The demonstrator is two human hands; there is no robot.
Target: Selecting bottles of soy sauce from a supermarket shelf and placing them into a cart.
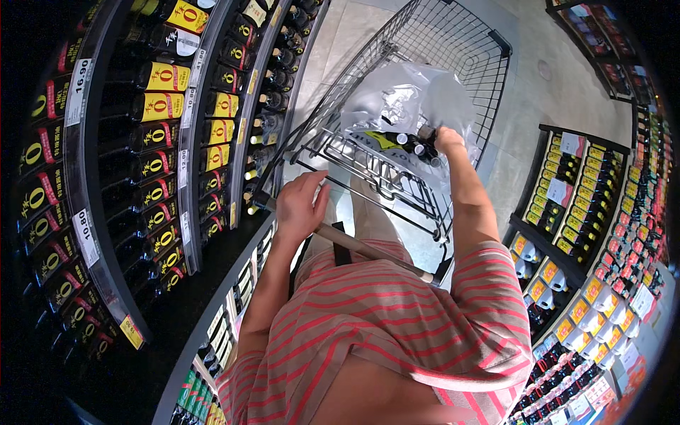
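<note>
A wire shopping cart stands before me, its handle bar close to my waist. Inside it lies a clear plastic bag, with several dark bottles and a yellow-green package at its near side. My right hand reaches into the cart at these bottles, its fingers curled around the neck end of one of them. My left hand is above the left part of the handle bar, fingers apart and partly bent; whether its palm rests on the bar cannot be told.
Shelves of dark sauce bottles with yellow or black labels rise close on the left, edged by price strips. Grey floor tiles run beyond the cart. At right stand a display rack of yellow-labelled bottles and white jugs.
</note>
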